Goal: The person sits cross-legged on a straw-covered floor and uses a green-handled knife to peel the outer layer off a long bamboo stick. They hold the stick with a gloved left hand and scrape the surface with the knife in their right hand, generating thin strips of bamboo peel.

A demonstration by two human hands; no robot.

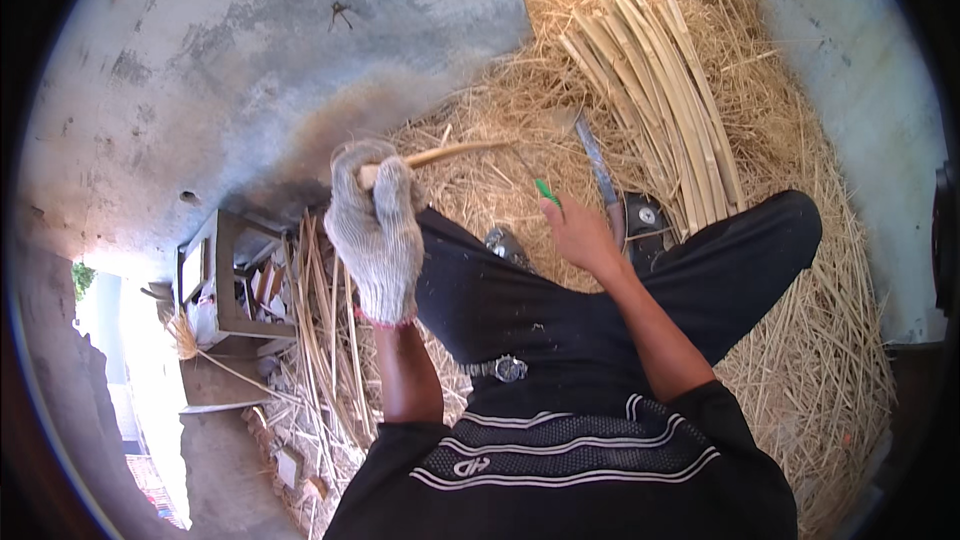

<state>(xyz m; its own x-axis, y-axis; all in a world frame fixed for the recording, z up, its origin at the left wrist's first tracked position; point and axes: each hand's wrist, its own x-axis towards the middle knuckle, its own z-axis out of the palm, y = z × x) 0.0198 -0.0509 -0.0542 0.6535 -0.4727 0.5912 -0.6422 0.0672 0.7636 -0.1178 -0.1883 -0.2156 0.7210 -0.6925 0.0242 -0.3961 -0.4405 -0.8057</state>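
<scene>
My left hand (375,230), in a grey knitted glove, is closed around one end of a short bamboo strip (455,152). The strip sticks out to the right from the fist. My bare right hand (583,237) grips a green-handled knife (543,190). Its thin blade points up and left toward the strip's free end; whether the two touch is hard to tell. Beyond the right hand, a long tool with a grey, curved body (597,165) and a brown lower end leans beside my shoe (645,220).
A bundle of long split bamboo strips (665,90) lies at the far right on a thick layer of shavings (820,370). A wristwatch (508,369) rests at my lap. Leftward stand a box-like wooden frame (225,275) and more loose strips (325,340). Grey walls (250,50) close in.
</scene>
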